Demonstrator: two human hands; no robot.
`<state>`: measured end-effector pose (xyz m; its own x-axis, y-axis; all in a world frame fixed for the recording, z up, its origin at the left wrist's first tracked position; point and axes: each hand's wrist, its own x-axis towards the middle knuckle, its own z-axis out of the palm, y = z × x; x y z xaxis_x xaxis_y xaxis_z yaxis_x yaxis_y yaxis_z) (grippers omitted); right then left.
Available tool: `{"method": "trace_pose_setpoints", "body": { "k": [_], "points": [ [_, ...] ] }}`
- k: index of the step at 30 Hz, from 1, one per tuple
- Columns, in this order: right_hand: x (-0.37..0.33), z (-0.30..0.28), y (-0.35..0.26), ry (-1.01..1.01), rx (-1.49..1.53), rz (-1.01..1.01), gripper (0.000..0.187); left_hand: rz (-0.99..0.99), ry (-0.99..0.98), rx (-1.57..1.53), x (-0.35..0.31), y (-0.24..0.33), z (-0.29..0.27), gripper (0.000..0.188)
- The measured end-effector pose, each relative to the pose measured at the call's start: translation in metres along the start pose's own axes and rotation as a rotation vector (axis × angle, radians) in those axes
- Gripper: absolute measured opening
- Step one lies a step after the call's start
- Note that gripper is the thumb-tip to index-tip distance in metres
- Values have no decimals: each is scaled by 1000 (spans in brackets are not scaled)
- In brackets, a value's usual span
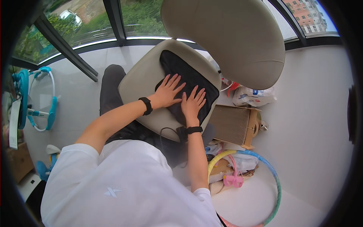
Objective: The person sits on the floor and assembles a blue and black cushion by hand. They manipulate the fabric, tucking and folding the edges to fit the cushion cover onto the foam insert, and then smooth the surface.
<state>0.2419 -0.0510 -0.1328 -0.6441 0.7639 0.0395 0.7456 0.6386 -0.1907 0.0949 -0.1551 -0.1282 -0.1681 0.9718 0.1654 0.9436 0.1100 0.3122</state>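
Black cloth point(194, 77) is best smoothed evenly beneath left hand point(165, 94) and right hand point(191, 107), spread flat, close together.

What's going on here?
A person has both hands on a flat black piece, which looks like fabric, on the seat of a beige chair. The left hand and the right hand lie side by side on it, palms down with fingers extended. A box and a colourful hoop are off to the right.
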Motion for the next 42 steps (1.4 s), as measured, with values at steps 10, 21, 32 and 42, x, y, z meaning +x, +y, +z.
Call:
{"method": "trace_pose_setpoints", "body": {
  "k": [10, 21, 32, 42],
  "points": [
    [67, 1, 13, -130, 45, 28, 81, -68, -110, 105, 55, -11, 6, 76],
    [66, 1, 9, -64, -26, 45, 77, -101, -4, 70, 53, -6, 5, 74],
    [-30, -1, -28, -57, -83, -107, 74, -79, 21, 60, -52, -1, -17, 75],
    [-49, -17, -73, -289, 14, -369, 75, -304, 116, -144, -125, 1, -55, 78]
  ]
}}
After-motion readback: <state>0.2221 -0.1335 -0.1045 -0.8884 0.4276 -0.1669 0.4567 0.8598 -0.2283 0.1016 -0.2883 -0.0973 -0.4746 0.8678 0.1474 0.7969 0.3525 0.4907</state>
